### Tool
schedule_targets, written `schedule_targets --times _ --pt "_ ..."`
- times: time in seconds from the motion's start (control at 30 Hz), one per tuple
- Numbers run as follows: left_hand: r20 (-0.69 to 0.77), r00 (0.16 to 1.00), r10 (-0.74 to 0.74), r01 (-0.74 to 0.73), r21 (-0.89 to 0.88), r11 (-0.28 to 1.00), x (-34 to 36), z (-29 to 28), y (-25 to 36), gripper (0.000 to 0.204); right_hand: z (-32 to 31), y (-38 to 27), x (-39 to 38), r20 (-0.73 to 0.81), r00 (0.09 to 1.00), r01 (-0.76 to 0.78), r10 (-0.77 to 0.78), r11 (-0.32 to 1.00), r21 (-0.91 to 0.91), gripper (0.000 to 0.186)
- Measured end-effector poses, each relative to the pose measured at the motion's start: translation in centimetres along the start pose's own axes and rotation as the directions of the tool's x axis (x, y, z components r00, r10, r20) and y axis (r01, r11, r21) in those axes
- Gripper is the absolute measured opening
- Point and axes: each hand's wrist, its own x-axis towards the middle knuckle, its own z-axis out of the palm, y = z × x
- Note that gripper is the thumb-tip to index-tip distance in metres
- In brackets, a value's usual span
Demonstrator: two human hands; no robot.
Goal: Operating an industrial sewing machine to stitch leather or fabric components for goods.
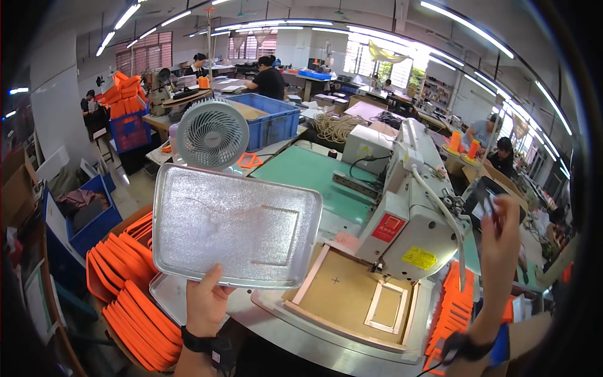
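My left hand (205, 301) grips the lower edge of a silver metal tray (235, 223) and holds it up, its face tilted toward me, over the left part of the sewing table. My right hand (500, 242) is raised at the right, beside the white industrial sewing machine (411, 207), with its fingers at a small dark screen (483, 201); whether it grips anything there is unclear. Under the machine head lies a brown template board (345, 295) with a pale rectangular frame. A second silver tray (166, 295) lies flat below the held one.
Stacks of orange pieces (132, 289) fill a box at lower left, more orange pieces (452, 314) sit at lower right. A white fan (211, 134), a blue crate (270, 119) and a green mat (308, 173) stand behind. Other people work at far tables.
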Motion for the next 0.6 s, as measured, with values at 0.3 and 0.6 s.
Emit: schedule_targets --times 0.3,0.6 --pt "-0.016 0.815 0.579 -0.479 0.543 0.69 0.6 -3.6 8.4 0.046 2.6 7.7 6.4 0.664 0.746 -0.215 -0.049 0.926 0.31 0.024" --pt "0.048 0.793 0.607 0.156 0.948 -0.279 -1.9 -7.0 18.2 0.073 -0.9 9.0 4.9 0.534 0.835 0.011 -0.136 0.973 0.231 0.03"
